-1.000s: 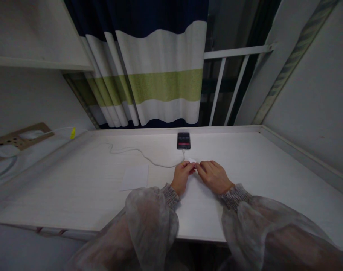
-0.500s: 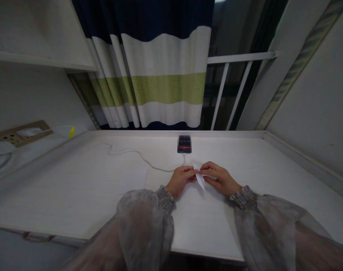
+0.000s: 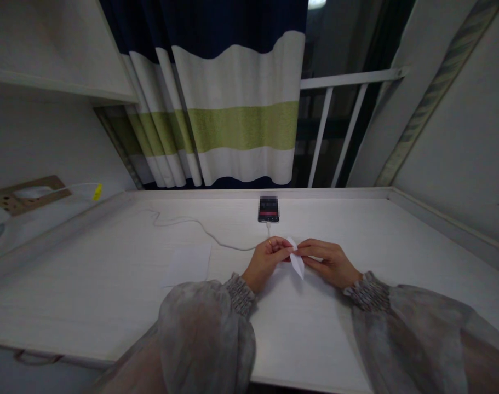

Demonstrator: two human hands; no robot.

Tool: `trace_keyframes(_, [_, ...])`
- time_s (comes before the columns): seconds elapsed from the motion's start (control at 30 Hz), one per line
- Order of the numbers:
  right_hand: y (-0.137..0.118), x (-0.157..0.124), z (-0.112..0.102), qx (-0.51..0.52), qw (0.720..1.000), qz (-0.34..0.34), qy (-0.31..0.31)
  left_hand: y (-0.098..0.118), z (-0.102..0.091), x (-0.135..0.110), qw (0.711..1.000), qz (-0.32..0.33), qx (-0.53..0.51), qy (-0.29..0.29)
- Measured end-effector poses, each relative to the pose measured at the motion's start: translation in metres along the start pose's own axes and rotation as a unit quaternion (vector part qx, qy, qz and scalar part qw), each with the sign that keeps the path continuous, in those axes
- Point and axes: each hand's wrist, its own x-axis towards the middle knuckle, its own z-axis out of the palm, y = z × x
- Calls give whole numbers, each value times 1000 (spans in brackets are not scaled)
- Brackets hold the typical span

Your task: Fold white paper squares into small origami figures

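Note:
A small piece of folded white paper (image 3: pixel 298 265), narrow and pointed at its lower end, is held just above the white desk (image 3: pixel 298 334). My left hand (image 3: pixel 268 260) pinches it from the left between thumb and fingers; a ring shows on one finger. From the right, my right hand (image 3: pixel 328 261) grips the same paper with its fingertips. The fingers cover the middle of the paper, so its folds there are hidden.
Left of my hands a flat white sheet (image 3: pixel 187 265) lies on the desk. Behind them is a dark phone (image 3: pixel 269 209) with a white cable (image 3: pixel 204 225) running left. A power strip (image 3: pixel 25 194) is at the far left, and a striped curtain (image 3: pixel 241 126) hangs at the back.
The view has shifted slightly. Both hands still hold the folded paper, now a little farther right, and more of its lower end shows.

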Motion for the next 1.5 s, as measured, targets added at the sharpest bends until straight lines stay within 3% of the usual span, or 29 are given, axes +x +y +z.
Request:
trace_keyframes(0.4, [0,0,1,168,974,142,50,3,0,-5,997,42,-22,-58])
trace_keyframes(0.7, [-5,1,11,342,892,280,96,4,-1,-8,995,67,44,-63])
trace_keyframes(1.03, [-12,4,13,361,878,299,98,4,5,-7,998,55,11,-12])
trace_keyframes(1.5, [-22,8,15,363,847,359,146,5,8,-6,998,69,2,-10])
